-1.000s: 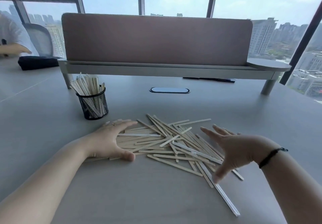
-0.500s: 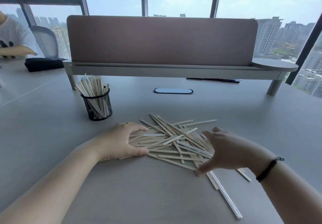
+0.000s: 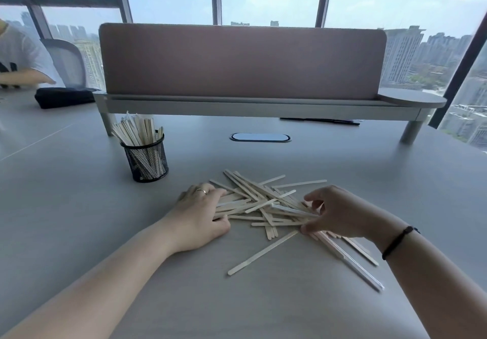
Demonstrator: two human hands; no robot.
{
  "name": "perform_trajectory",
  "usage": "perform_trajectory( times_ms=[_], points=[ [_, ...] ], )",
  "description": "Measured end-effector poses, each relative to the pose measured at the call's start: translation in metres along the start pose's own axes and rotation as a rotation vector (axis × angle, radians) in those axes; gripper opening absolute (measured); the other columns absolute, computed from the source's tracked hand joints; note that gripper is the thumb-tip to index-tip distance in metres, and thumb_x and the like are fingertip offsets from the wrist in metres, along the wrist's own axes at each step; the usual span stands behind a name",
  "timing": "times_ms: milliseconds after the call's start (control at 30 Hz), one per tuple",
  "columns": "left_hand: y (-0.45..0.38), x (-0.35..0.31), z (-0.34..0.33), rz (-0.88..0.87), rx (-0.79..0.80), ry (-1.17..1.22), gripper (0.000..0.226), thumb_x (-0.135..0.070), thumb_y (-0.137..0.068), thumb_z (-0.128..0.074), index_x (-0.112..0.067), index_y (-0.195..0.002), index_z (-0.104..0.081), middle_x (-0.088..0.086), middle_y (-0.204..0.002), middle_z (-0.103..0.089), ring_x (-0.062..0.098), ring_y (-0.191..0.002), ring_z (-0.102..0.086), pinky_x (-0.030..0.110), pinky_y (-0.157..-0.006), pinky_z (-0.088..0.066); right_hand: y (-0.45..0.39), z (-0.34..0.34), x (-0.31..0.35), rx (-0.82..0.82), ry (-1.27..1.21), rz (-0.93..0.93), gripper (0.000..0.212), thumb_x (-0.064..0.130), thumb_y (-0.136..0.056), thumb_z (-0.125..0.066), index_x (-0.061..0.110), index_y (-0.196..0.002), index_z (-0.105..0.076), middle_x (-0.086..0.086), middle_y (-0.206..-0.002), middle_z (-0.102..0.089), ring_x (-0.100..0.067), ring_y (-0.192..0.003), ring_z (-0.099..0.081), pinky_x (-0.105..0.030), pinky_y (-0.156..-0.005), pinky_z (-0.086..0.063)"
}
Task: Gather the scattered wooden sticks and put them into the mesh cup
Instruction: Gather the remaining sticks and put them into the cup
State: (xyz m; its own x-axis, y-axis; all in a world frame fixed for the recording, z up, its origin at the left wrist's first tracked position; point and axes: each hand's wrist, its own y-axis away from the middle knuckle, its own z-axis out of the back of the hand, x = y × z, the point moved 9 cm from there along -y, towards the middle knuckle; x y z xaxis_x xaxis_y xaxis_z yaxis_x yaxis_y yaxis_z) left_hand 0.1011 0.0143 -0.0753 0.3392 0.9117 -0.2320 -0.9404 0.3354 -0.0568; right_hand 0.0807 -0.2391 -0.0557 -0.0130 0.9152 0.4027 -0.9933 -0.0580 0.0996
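Now wooden sticks [image 3: 263, 204] being squeezed between both hands: left hand [image 3: 203, 215] pressed flat, right hand [image 3: 334, 215] curled, pinching ends. Mesh cup [image 3: 146, 158] lying far-left, nearer left hand.

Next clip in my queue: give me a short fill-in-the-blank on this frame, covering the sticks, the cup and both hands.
1. The black mesh cup stands on the table to the ____ of the loose pile of sticks.
2. The cup already holds ____.
3. A ring shows on the ____ hand.
4. A dark band sits on the wrist of the ____ hand.

Missing words: left; sticks; left; right
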Motion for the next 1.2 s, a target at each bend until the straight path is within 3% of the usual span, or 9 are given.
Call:
perform_trajectory(
  times_ms=[133,267,400,633,733,800,900,1100,1200],
  points=[
    [-0.004,-0.005,-0.002,0.120,-0.013,0.045,0.063,-0.042,-0.086,-0.051,-0.025,-0.145,-0.040,0.004,-0.145,-0.038,0.025,-0.137,-0.031,0.036,-0.113,-0.022,-0.003,-0.001,-0.002,-0.022,-0.024,-0.062,0.088,0.041,-0.063,-0.090,0.013,-0.139,-0.055,0.002,-0.115,-0.062,-0.016,-0.097,-0.061,-0.025,-0.084,-0.048],
    [-0.005,-0.015,-0.003,0.194,-0.050,0.035,0.058,-0.037,-0.085,-0.048,-0.023,-0.141,-0.045,0.008,-0.140,-0.041,0.030,-0.132,-0.036,0.040,-0.110,-0.026,-0.007,-0.004,0.002,-0.029,-0.048,-0.102,0.075,0.034,-0.059,-0.090,0.014,-0.127,-0.065,0.002,-0.093,-0.063,-0.016,-0.080,-0.058,-0.025,-0.066,-0.046],
    [-0.004,-0.020,-0.004,0.204,-0.062,-0.061,0.051,-0.037,-0.088,-0.040,-0.017,-0.134,-0.049,0.010,-0.138,-0.041,0.031,-0.128,-0.038,0.042,-0.107,-0.029,-0.007,-0.007,0.003,-0.030,-0.044,-0.140,0.070,0.034,-0.060,-0.087,0.016,-0.124,-0.066,-0.002,-0.102,-0.066,-0.020,-0.091,-0.063,-0.030,-0.082,-0.054],
    [-0.004,-0.023,-0.002,0.158,-0.145,-0.147,0.044,-0.041,-0.088,-0.036,-0.017,-0.122,-0.052,0.007,-0.128,-0.052,0.028,-0.121,-0.044,0.042,-0.102,-0.035,-0.006,-0.007,0.009,-0.004,-0.013,-0.179,0.063,0.029,-0.060,-0.079,-0.002,-0.114,-0.067,-0.015,-0.110,-0.067,-0.033,-0.105,-0.065,-0.041,-0.082,-0.057],
    [-0.005,-0.023,0.001,0.148,-0.169,-0.148,0.041,-0.044,-0.087,-0.038,-0.017,-0.115,-0.052,0.006,-0.123,-0.054,0.028,-0.118,-0.046,0.042,-0.100,-0.038,-0.010,-0.009,0.016,0.005,-0.016,-0.169,0.056,0.033,-0.055,-0.077,0.000,-0.100,-0.069,-0.011,-0.098,-0.069,-0.029,-0.088,-0.066,-0.039,-0.074,-0.057],
    [-0.005,-0.025,0.002,0.140,-0.168,-0.157,0.042,-0.046,-0.087,-0.038,-0.016,-0.113,-0.051,0.007,-0.122,-0.055,0.028,-0.116,-0.048,0.042,-0.097,-0.041,-0.012,-0.010,0.020,0.000,-0.002,-0.168,0.037,0.034,-0.055,-0.074,0.006,-0.075,-0.060,-0.005,-0.076,-0.059,-0.023,-0.065,-0.051,-0.030,-0.056,-0.045],
    [-0.003,-0.028,0.005,0.141,-0.183,-0.160,0.037,-0.045,-0.087,-0.041,-0.016,-0.108,-0.051,0.008,-0.119,-0.058,0.029,-0.113,-0.053,0.041,-0.092,-0.044,-0.011,-0.011,0.024,-0.004,0.002,-0.161,0.035,0.036,-0.055,-0.073,0.015,-0.065,-0.047,0.000,-0.066,-0.046,-0.020,-0.058,-0.039,-0.026,-0.052,-0.031],
    [-0.002,-0.034,0.009,0.076,-0.248,-0.175,0.027,-0.039,-0.088,-0.041,-0.017,-0.101,-0.048,0.007,-0.110,-0.065,0.031,-0.104,-0.058,0.038,-0.080,-0.044,-0.010,-0.010,0.022,-0.028,-0.020,-0.166,0.036,0.029,-0.063,-0.073,0.001,-0.084,-0.066,-0.007,-0.077,-0.059,-0.021,-0.056,-0.048,-0.026,-0.048,-0.041],
    [-0.002,-0.039,0.008,0.007,-0.270,-0.204,0.024,-0.039,-0.087,-0.040,-0.018,-0.099,-0.044,0.006,-0.101,-0.068,0.032,-0.098,-0.061,0.038,-0.072,-0.042,-0.010,-0.009,0.023,-0.072,0.013,-0.129,0.054,0.030,-0.070,-0.072,-0.004,-0.112,-0.065,-0.013,-0.108,-0.066,-0.029,-0.096,-0.062,-0.034,-0.075,-0.055]
  ],
)
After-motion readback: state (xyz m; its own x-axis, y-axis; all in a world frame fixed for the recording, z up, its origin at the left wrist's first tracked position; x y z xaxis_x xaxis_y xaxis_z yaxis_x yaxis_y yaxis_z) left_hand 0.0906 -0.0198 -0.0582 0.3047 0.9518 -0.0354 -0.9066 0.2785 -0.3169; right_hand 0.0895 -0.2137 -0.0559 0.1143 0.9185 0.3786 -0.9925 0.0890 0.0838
